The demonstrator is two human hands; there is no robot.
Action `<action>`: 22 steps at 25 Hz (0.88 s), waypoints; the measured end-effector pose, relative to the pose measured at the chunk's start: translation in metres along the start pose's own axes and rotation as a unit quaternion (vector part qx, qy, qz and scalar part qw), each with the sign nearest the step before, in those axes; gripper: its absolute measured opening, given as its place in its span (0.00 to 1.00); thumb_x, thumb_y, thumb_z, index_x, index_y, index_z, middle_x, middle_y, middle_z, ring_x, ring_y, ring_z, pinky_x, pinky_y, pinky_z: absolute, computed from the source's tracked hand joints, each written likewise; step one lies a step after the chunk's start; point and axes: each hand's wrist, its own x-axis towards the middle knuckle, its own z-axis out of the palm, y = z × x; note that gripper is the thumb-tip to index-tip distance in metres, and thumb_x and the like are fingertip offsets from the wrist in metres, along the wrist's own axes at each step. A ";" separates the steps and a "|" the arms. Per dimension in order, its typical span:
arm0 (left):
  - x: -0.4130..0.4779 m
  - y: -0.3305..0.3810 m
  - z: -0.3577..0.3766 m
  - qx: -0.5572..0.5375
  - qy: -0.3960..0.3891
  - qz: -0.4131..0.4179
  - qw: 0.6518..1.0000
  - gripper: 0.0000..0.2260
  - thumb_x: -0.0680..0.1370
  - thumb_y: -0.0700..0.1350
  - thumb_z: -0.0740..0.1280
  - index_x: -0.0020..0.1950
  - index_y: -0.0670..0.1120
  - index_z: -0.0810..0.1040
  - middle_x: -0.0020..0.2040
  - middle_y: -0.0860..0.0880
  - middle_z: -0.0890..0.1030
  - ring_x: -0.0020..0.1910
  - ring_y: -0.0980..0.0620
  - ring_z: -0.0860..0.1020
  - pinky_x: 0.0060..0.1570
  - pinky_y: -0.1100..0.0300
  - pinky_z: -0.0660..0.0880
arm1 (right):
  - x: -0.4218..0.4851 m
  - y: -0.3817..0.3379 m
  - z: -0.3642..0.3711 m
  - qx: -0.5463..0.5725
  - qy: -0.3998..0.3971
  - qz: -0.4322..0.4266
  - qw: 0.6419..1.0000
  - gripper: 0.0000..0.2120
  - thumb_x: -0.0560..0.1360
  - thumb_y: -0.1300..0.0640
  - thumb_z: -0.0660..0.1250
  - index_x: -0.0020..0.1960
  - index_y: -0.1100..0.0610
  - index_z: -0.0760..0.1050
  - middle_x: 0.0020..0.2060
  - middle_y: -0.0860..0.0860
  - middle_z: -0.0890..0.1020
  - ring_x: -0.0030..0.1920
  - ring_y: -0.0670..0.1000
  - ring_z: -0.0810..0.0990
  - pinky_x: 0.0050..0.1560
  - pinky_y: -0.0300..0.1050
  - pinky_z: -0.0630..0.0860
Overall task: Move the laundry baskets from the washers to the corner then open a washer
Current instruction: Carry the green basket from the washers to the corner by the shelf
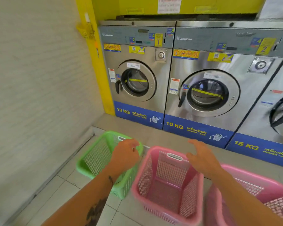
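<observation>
On the tiled floor in front of the washers (170,75), three empty plastic baskets stand in a row, the green basket (95,159) nearest the wall corner. Light, stiff and meshed, each looks easiest lifted by its rim or handle slot. The left hand (126,152) curls over the green rim; the right hand (201,159) hovers spread above the pink basket (167,185), holding nothing.
</observation>
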 end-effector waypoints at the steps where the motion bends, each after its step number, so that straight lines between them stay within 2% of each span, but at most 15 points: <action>1: 0.009 -0.023 -0.013 0.003 -0.006 0.001 1.000 0.19 0.68 0.43 0.56 0.50 0.47 0.83 0.51 0.46 0.85 0.50 0.45 0.82 0.52 0.52 0.78 | 0.009 -0.019 0.019 -0.001 -0.001 -0.001 1.000 0.26 0.74 0.59 0.66 0.72 0.57 0.67 0.71 0.56 0.69 0.71 0.55 0.66 0.69 0.46 0.61; 3: 0.029 -0.060 -0.030 0.015 -0.022 0.000 1.000 0.18 0.68 0.42 0.56 0.49 0.46 0.83 0.50 0.45 0.84 0.49 0.44 0.82 0.50 0.52 0.79 | 0.022 -0.050 0.052 0.003 -0.005 -0.003 1.000 0.26 0.74 0.60 0.67 0.71 0.58 0.67 0.70 0.56 0.70 0.70 0.55 0.67 0.69 0.45 0.61; 5: 0.050 -0.090 -0.045 0.009 -0.035 -0.018 0.999 0.16 0.72 0.41 0.59 0.55 0.48 0.82 0.56 0.47 0.81 0.52 0.47 0.80 0.56 0.57 0.75 | 0.032 -0.076 0.084 0.006 -0.015 0.003 1.000 0.25 0.74 0.60 0.67 0.70 0.58 0.68 0.69 0.56 0.71 0.69 0.55 0.68 0.68 0.44 0.61; 7: 0.074 -0.115 -0.053 0.005 -0.041 -0.020 0.999 0.17 0.73 0.38 0.62 0.59 0.52 0.79 0.59 0.49 0.77 0.49 0.51 0.76 0.56 0.62 0.71 | 0.053 -0.093 0.115 0.012 -0.033 0.020 0.999 0.22 0.73 0.63 0.67 0.67 0.59 0.71 0.65 0.58 0.74 0.66 0.57 0.71 0.65 0.44 0.64; 9: 0.096 -0.141 -0.054 0.006 -0.044 -0.012 0.999 0.19 0.73 0.38 0.64 0.60 0.55 0.77 0.59 0.49 0.75 0.48 0.51 0.75 0.57 0.58 0.72 | 0.074 -0.106 0.143 0.017 -0.059 0.021 0.998 0.20 0.70 0.64 0.67 0.62 0.59 0.74 0.57 0.60 0.78 0.60 0.59 0.75 0.62 0.48 0.68; 11: 0.118 -0.171 -0.050 0.016 -0.061 -0.025 0.998 0.20 0.74 0.41 0.64 0.65 0.53 0.74 0.62 0.49 0.73 0.57 0.48 0.75 0.61 0.51 0.72 | 0.100 -0.111 0.176 0.029 -0.081 0.019 0.996 0.18 0.68 0.58 0.65 0.58 0.52 0.75 0.48 0.59 0.80 0.49 0.59 0.79 0.55 0.57 0.75; 12: 0.127 -0.186 -0.048 0.029 -0.073 -0.035 0.996 0.21 0.74 0.43 0.64 0.68 0.52 0.72 0.65 0.48 0.72 0.62 0.47 0.73 0.63 0.49 0.71 | 0.112 -0.112 0.192 0.044 -0.085 0.024 0.995 0.16 0.68 0.58 0.64 0.55 0.49 0.75 0.42 0.55 0.80 0.42 0.57 0.78 0.49 0.57 0.77; 13: 0.134 -0.200 -0.045 0.040 -0.083 -0.046 0.995 0.23 0.75 0.45 0.64 0.70 0.51 0.70 0.68 0.48 0.70 0.66 0.46 0.71 0.66 0.48 0.70 | 0.121 -0.114 0.205 0.030 -0.099 0.034 0.994 0.16 0.70 0.61 0.64 0.55 0.49 0.75 0.37 0.50 0.78 0.37 0.52 0.77 0.45 0.53 0.77; 14: 0.142 -0.215 -0.044 0.053 -0.088 -0.055 0.993 0.24 0.75 0.46 0.64 0.71 0.50 0.68 0.70 0.48 0.69 0.68 0.46 0.69 0.67 0.47 0.68 | 0.129 -0.118 0.218 0.025 -0.119 0.051 0.991 0.18 0.72 0.64 0.64 0.59 0.52 0.74 0.38 0.48 0.77 0.35 0.48 0.75 0.41 0.47 0.75; 15: 0.151 -0.230 -0.041 0.064 -0.094 -0.061 0.992 0.25 0.75 0.47 0.65 0.72 0.50 0.67 0.71 0.47 0.67 0.68 0.46 0.68 0.68 0.47 0.67 | 0.137 -0.121 0.230 0.016 -0.139 0.071 0.988 0.21 0.73 0.65 0.64 0.65 0.55 0.71 0.43 0.51 0.78 0.36 0.46 0.75 0.40 0.43 0.74; 17: 0.172 -0.262 -0.034 0.088 -0.118 -0.076 0.986 0.26 0.75 0.48 0.64 0.73 0.50 0.66 0.72 0.46 0.65 0.70 0.44 0.66 0.69 0.45 0.66 | 0.154 -0.117 0.261 -0.003 -0.176 0.115 0.978 0.28 0.75 0.62 0.63 0.73 0.56 0.62 0.63 0.59 0.75 0.47 0.51 0.80 0.43 0.42 0.76; 18: 0.181 -0.280 -0.028 0.104 -0.133 -0.082 0.982 0.26 0.75 0.49 0.64 0.74 0.50 0.65 0.73 0.45 0.63 0.70 0.42 0.65 0.69 0.44 0.66 | 0.161 -0.116 0.277 -0.010 -0.188 0.135 0.973 0.29 0.75 0.61 0.63 0.75 0.56 0.60 0.68 0.59 0.70 0.55 0.55 0.79 0.46 0.41 0.77; 19: 0.193 -0.300 -0.021 0.123 -0.147 -0.084 0.978 0.27 0.75 0.49 0.64 0.74 0.50 0.63 0.74 0.45 0.62 0.71 0.41 0.64 0.69 0.43 0.65 | 0.169 -0.113 0.294 -0.021 -0.195 0.155 0.968 0.28 0.76 0.61 0.62 0.75 0.57 0.60 0.70 0.59 0.69 0.59 0.57 0.78 0.46 0.39 0.76; 20: 0.206 -0.321 -0.013 0.140 -0.161 -0.086 0.973 0.28 0.75 0.50 0.65 0.74 0.51 0.63 0.75 0.44 0.61 0.72 0.40 0.63 0.69 0.42 0.65 | 0.179 -0.110 0.311 -0.028 -0.193 0.179 0.964 0.26 0.76 0.61 0.62 0.73 0.57 0.62 0.68 0.60 0.71 0.57 0.57 0.79 0.42 0.38 0.77; 22: 0.235 -0.369 0.007 0.167 -0.189 -0.090 0.964 0.30 0.74 0.51 0.65 0.74 0.52 0.61 0.75 0.43 0.60 0.72 0.39 0.63 0.68 0.42 0.65 | 0.197 -0.097 0.354 -0.033 -0.175 0.232 0.956 0.22 0.74 0.62 0.62 0.68 0.59 0.67 0.53 0.59 0.79 0.40 0.54 0.83 0.30 0.41 0.79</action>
